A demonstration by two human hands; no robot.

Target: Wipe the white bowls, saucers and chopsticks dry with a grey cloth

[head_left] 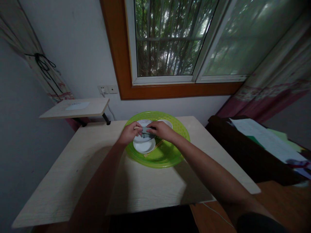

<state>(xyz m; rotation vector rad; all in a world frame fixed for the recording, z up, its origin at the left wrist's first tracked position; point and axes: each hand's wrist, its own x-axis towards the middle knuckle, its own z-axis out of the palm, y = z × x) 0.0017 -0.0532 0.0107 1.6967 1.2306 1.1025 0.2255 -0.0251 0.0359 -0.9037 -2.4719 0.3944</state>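
Observation:
My left hand (129, 132) is closed above the left side of a green tray (176, 152), with a short pale stick (137, 128) showing at its fingers. My right hand (162, 128) reaches in from the other side, its fingers pinched on a small greyish, flat-looking piece (145, 130) that spans the gap between the hands. What this piece is, I cannot make out. Beneath it stands a white bowl (139, 139), partly hidden by the hands. A white dish (143, 148) sits nearer to me, and another white dish (167, 122) lies behind my right hand.
Thin wooden sticks (158, 144) lie on the tray beside the front dish. The tray rests on a pale wooden table (150, 184) against the wall. A small raised shelf (94, 108) stands at the back left. Papers (257, 136) lie on dark furniture at right.

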